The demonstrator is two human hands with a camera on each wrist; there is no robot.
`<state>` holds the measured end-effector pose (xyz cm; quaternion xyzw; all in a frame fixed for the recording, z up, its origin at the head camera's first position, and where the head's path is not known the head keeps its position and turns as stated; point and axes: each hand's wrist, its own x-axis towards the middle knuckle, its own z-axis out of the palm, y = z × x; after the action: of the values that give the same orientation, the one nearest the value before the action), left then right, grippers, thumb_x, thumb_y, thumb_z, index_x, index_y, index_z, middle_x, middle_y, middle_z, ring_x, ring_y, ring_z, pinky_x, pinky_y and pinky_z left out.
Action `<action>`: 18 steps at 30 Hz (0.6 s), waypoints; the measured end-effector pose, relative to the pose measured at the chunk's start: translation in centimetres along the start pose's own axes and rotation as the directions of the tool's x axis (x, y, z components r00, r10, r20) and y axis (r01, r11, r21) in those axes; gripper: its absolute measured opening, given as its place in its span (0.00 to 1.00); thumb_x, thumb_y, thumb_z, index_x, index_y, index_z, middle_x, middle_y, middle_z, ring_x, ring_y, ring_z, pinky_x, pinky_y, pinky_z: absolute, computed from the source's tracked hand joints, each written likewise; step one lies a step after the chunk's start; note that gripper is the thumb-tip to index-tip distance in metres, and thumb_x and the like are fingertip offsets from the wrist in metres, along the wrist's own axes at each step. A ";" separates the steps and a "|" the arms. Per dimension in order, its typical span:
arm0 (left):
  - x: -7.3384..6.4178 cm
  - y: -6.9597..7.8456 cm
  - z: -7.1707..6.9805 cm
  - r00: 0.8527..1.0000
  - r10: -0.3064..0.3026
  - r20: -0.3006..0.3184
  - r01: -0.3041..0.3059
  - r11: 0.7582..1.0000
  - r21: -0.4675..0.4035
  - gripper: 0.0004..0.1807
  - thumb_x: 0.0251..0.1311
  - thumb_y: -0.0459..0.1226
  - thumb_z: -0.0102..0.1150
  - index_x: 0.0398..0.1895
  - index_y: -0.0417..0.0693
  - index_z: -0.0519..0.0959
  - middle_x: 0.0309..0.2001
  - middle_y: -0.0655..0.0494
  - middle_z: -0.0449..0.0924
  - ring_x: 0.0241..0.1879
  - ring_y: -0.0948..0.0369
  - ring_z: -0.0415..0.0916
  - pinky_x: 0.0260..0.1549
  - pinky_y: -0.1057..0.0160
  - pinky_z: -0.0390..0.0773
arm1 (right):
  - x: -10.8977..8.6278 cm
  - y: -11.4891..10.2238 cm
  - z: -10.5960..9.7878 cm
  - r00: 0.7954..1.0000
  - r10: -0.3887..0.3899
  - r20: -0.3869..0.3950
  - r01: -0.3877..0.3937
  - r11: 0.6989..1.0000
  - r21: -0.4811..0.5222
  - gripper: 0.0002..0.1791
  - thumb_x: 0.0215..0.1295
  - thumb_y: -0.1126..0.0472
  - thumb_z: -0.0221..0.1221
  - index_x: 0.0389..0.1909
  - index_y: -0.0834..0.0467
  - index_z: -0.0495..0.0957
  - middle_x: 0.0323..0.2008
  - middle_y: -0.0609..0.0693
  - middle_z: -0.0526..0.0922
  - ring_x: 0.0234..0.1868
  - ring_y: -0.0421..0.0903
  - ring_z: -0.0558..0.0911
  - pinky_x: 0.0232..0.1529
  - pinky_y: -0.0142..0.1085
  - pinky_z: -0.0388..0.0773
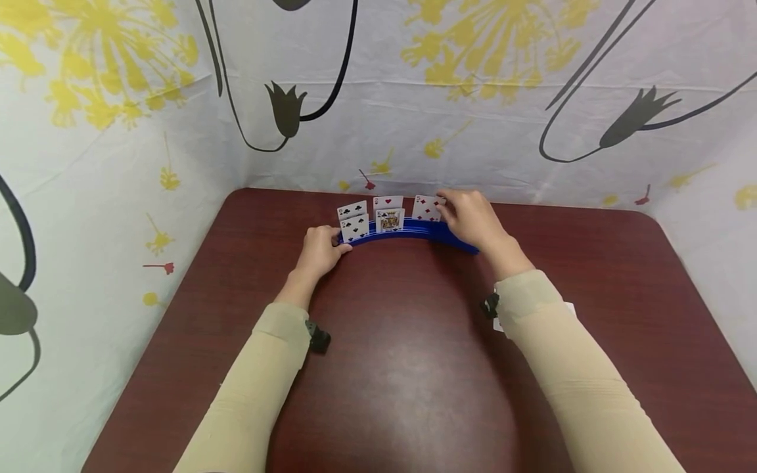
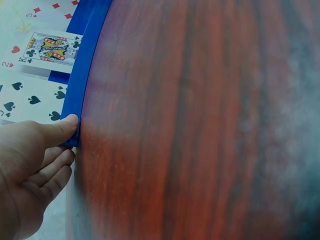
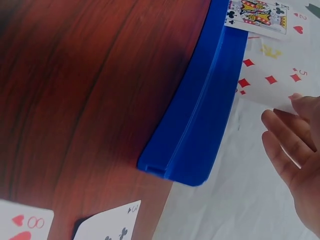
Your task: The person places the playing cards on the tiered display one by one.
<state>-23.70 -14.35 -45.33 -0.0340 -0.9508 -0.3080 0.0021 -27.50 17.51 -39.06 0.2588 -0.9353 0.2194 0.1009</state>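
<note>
A curved blue card holder (image 1: 422, 228) stands at the back of the table. My left hand (image 1: 319, 251) grips its left end, thumb over the front edge. In its right half a five of diamonds (image 1: 425, 207) stands upright; my right hand (image 1: 473, 217) pinches that card's upper corner between thumb and fingers. A king of clubs (image 2: 52, 51) stands in the middle in front of a two of hearts (image 1: 388, 201). At the left end a spades card (image 1: 355, 228) stands before a clubs card (image 1: 352, 210). The holder's right end (image 3: 175, 170) bears no card.
An eight of hearts (image 3: 22, 220) and a clubs card (image 3: 112, 225) lie face up on the dark red table (image 1: 408, 368), partly under my right forearm in the head view. Patterned white cloth (image 1: 367, 52) hangs behind and at both sides.
</note>
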 end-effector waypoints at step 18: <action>0.1 -0.2 0.0 1.000 0.009 0.000 -0.009 1.000 0.012 0.29 0.62 0.41 0.71 0.61 0.32 0.79 0.49 0.38 0.83 0.48 0.49 0.81 0.50 0.51 0.82 | -2.9 2.0 -1.5 0.994 0.109 0.018 -0.109 0.994 0.004 0.17 0.70 0.62 0.63 0.56 0.66 0.81 0.46 0.62 0.87 0.46 0.60 0.85 0.50 0.56 0.79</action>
<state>-23.84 -14.50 -45.45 -0.0383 -0.9525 -0.3021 0.0036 -25.99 20.98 -39.35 0.2096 -0.9482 0.2248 0.0798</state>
